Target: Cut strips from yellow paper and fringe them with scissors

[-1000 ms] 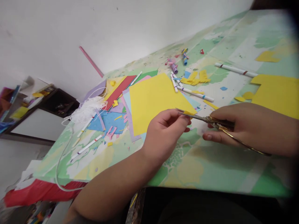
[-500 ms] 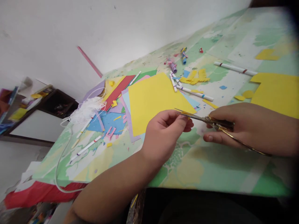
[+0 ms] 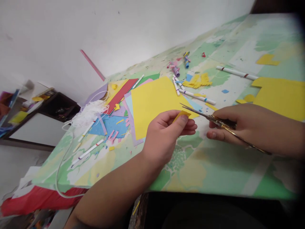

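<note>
A small piece of yellow paper (image 3: 182, 115) is pinched between the thumb and fingers of my left hand (image 3: 166, 130). My right hand (image 3: 240, 127) grips a pair of gold-handled scissors (image 3: 215, 120), with fingers in the loops. The blades point left and lie just above and right of the small piece, apart from it. Behind my left hand a large yellow sheet (image 3: 152, 105) rests on other coloured papers. Another yellow sheet (image 3: 281, 95) with a notched corner lies beyond my right hand.
Several white markers (image 3: 199, 96) lie about the patterned tablecloth (image 3: 202, 171). Fringed yellow scraps (image 3: 197, 81) and rolled paper pieces (image 3: 186, 60) sit farther back. A tangle of white string (image 3: 89, 114) is at left, near a red strip (image 3: 122, 95). A wall (image 3: 133, 31) stands behind.
The scissors have come away from the small yellow paper, which now shows above my left thumb. Their blades have risen slightly. My left hand has stayed nearly in place.
</note>
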Demonstrator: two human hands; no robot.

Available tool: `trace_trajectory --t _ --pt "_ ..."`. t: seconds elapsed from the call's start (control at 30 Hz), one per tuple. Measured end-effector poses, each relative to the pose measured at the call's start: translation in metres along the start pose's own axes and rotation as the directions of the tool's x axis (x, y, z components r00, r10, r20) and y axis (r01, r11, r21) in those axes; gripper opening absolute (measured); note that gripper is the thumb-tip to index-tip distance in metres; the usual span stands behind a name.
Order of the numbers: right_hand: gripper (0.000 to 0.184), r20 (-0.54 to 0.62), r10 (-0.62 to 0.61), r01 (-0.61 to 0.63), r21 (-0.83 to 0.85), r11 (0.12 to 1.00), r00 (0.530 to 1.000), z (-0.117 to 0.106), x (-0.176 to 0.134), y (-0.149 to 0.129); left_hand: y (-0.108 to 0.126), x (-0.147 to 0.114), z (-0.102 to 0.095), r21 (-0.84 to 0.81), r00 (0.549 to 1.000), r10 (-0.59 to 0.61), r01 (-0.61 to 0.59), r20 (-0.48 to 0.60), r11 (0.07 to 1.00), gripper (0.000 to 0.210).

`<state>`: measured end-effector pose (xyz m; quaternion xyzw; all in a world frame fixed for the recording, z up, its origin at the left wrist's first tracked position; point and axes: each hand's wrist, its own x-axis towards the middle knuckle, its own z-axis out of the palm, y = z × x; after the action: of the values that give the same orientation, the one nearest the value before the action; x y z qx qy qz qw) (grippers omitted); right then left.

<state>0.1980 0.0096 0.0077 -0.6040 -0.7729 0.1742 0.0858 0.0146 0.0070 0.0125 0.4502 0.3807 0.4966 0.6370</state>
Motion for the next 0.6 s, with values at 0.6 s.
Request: trace_trajectory --t 0.6 --pt "0.06 -0.07 -0.107 0.098 -0.123 0.988 0.992 0.0062 -0.0045 0.0 -0.0018 -0.0018 -0.003 0.132 0.997 0.06 -0.053 -0.05 0.99 0.011"
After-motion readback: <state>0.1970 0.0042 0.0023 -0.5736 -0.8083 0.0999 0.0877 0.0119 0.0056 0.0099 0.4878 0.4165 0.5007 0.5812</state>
